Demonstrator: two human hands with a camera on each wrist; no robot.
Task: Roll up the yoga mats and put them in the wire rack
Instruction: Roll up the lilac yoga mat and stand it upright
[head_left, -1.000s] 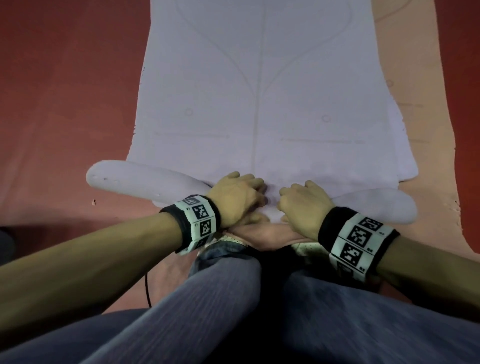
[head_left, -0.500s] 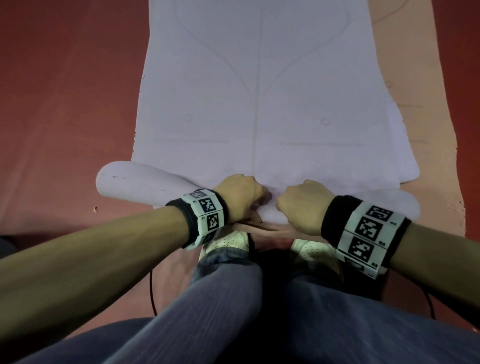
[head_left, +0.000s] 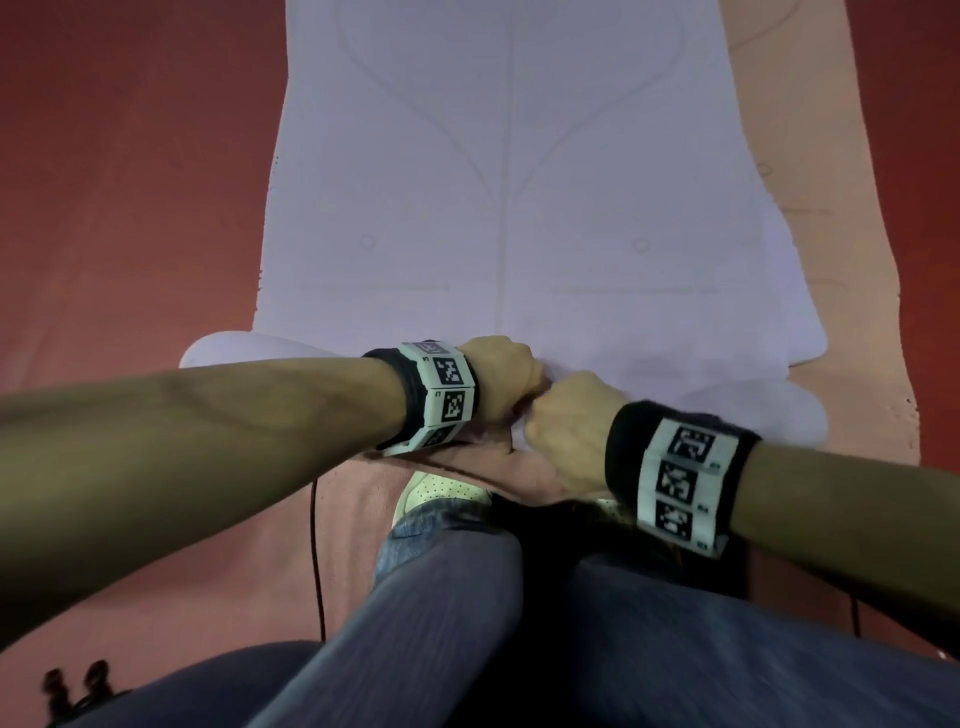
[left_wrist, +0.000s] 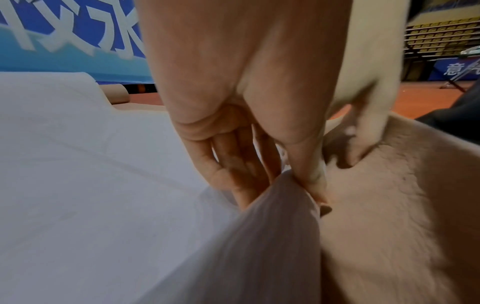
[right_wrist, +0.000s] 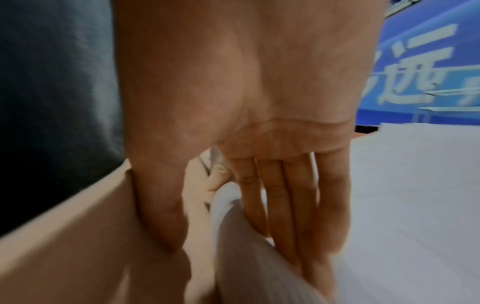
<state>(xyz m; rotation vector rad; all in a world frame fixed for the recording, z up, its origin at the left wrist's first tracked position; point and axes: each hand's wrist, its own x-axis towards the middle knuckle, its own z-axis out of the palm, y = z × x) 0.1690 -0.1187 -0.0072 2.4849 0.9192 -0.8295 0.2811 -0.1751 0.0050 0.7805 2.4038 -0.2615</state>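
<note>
In the head view, a lilac mat (head_left: 498, 197) is lying flat up the middle of the frame, on top of a peach mat (head_left: 831, 260) that is showing along the right side and at lower centre. Both are resting on a red floor (head_left: 130, 182). The lilac mat's near end is sitting rolled into a roll (head_left: 234, 353) running across mid-frame, its ends poking out left and right of the wrists. The left hand (head_left: 501, 376) and right hand (head_left: 569, 421) are meeting at the roll's middle, just beside each other, fingers curled down over it. Both wrists are wearing marker bands (head_left: 685, 483). A shoe (head_left: 436, 491) and trouser legs (head_left: 467, 623) are filling the lower frame, and a thin cable (head_left: 314, 545) is running down at lower left.

In the left wrist view, the left hand (left_wrist: 246, 123) is gripping the roll (left_wrist: 259, 236) at centre, thumb on the right side, fingers (left_wrist: 233, 164) on the left. The right hand (left_wrist: 363, 102) is blurring at upper right, fingertips down on the peach mat (left_wrist: 389, 205). A blue banner (left_wrist: 72, 37) is filling the upper left, with empty seating (left_wrist: 441, 37) at upper right.

In the right wrist view, the right hand (right_wrist: 246, 102) is pinching the roll (right_wrist: 246, 236) at lower centre, thumb on its left, fingers (right_wrist: 285, 195) laid along its right. The flat lilac mat (right_wrist: 415, 195) is spreading at right, the peach mat (right_wrist: 64, 246) at lower left.
</note>
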